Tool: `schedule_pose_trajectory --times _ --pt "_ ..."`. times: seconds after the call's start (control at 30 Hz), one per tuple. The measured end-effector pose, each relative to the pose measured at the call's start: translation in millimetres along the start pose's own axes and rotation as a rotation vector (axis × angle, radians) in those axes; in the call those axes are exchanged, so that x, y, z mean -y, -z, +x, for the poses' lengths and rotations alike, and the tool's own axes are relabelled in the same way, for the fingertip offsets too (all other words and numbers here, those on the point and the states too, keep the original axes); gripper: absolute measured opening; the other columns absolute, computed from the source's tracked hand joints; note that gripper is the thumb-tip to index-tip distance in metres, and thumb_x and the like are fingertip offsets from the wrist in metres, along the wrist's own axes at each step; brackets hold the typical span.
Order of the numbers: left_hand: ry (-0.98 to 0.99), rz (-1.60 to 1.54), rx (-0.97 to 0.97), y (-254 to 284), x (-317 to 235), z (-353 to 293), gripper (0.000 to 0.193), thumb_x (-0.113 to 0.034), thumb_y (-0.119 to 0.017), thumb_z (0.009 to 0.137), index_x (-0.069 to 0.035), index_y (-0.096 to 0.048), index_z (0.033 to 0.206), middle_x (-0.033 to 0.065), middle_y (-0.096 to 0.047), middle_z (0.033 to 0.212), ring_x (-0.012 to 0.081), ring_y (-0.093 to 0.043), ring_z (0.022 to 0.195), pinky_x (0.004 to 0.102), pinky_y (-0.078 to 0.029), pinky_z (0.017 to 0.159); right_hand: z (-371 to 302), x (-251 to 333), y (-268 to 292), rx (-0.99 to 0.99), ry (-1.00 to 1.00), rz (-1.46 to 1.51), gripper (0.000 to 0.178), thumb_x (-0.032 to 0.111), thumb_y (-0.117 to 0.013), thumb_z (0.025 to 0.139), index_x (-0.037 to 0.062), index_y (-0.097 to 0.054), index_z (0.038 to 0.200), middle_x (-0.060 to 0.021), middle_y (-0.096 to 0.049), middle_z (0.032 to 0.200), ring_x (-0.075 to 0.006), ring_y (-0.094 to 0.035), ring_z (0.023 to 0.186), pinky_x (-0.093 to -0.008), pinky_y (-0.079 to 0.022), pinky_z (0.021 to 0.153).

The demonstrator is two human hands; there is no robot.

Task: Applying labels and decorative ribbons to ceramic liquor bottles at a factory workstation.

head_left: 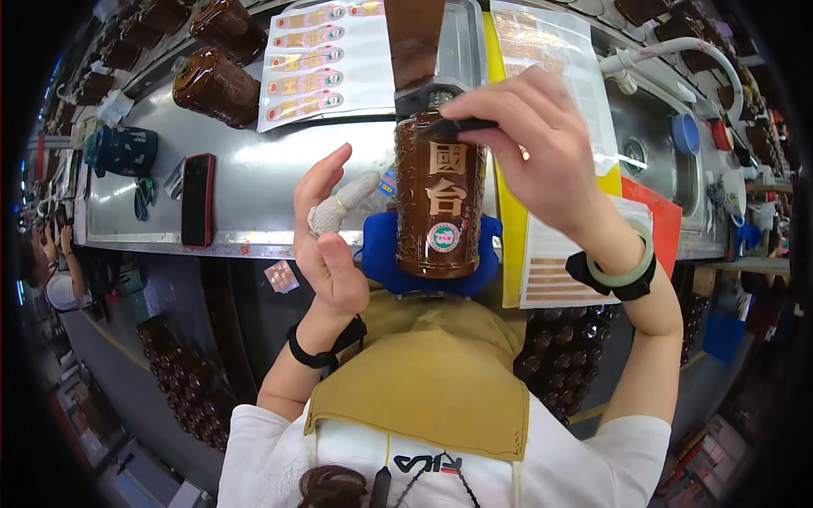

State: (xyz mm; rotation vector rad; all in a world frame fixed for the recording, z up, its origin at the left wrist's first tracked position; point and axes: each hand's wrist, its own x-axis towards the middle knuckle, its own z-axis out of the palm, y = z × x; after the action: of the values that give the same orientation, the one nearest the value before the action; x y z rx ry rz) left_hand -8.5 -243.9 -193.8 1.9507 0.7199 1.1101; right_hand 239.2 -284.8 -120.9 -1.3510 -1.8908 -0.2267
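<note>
A brown glass bottle (440,203) with gold characters and a small round green-and-white sticker lies in front of me, its neck pointing away. Its base rests on a blue support (381,245). My right hand (538,140) is closed on a small black flat tool (461,128) over the bottle's shoulder; whether the tool touches the glass I cannot tell. Beside the bottle on the left, my left hand (329,245) is held open, fingers apart, holding nothing. One of its fingers wears a pale cloth wrap (343,203).
A sheet of label stickers (309,68) lies at the back, next to brown bottles (218,87). Leftward are a red-edged phone (198,199), scissors (144,200) and a dark green jar (121,151). Sticker sheets (555,245) lie on a yellow board (511,220) beside a sink (652,127).
</note>
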Motion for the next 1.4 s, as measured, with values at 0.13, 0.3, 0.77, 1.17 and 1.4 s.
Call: schedule_pose_trajectory --times 0.13,0.3,0.77,1.17,1.4 --pt "-0.008 -0.043 -0.009 0 -5 0 0.087 -0.062 -0.02 0.107 0.011 -0.065 0.125 0.0244 -0.047 0.15 0.0364 -0.047 0.139 0.0505 -0.038 0.115 -42 21 2 0.033 0.252 0.02 0.014 0.012 -0.069 0.085 0.0167 -0.072 0.098 0.0043 -0.07 0.098 -0.0162 -0.06 0.08 -0.031 -0.048 0.076" --pt "-0.17 0.134 0.253 -6 -9 11 0.086 -0.075 -0.028 0.099 -0.008 -0.072 0.13 0.0215 -0.04 0.156 0.0383 -0.034 0.143 0.0483 -0.034 0.114 -107 72 9 0.141 0.369 0.356 0.022 0.011 -0.069 0.086 0.0129 -0.072 0.108 0.0011 -0.072 0.107 -0.0149 -0.061 0.079 -0.0318 -0.049 0.07" --pt "-0.588 0.485 0.506 1 -13 25 0.075 -0.084 -0.041 0.085 -0.026 -0.077 0.117 0.0084 -0.052 0.153 0.0426 -0.032 0.146 0.0637 -0.026 0.119 -119 67 31 -0.295 -0.374 0.43 0.041 -0.002 -0.078 0.081 0.0009 -0.063 0.119 -0.0105 -0.069 0.101 -0.024 -0.064 0.084 -0.0332 -0.05 0.075" --pt "-0.34 0.347 0.416 -6 -16 -2 0.078 -0.039 -0.09 0.074 -0.003 -0.062 0.137 0.0226 -0.047 0.152 0.0434 -0.048 0.136 0.0505 -0.043 0.11 -98 79 -19 -0.152 -1.197 0.878 0.057 0.019 -0.083 0.088 0.0026 -0.048 0.131 -0.0034 -0.056 0.106 -0.0102 -0.052 0.1 -0.0269 -0.045 0.09" --pt "-0.408 0.408 0.36 -10 -12 -1 0.069 -0.018 -0.09 0.07 -0.003 -0.064 0.132 0.0211 -0.053 0.147 0.0418 -0.054 0.131 0.0489 -0.047 0.107 -102 77 -24 -0.228 -1.175 1.107 0.047 0.013 -0.075 0.094 0.0029 -0.048 0.131 -0.0044 -0.053 0.116 -0.0119 -0.051 0.108 -0.0274 -0.042 0.097"
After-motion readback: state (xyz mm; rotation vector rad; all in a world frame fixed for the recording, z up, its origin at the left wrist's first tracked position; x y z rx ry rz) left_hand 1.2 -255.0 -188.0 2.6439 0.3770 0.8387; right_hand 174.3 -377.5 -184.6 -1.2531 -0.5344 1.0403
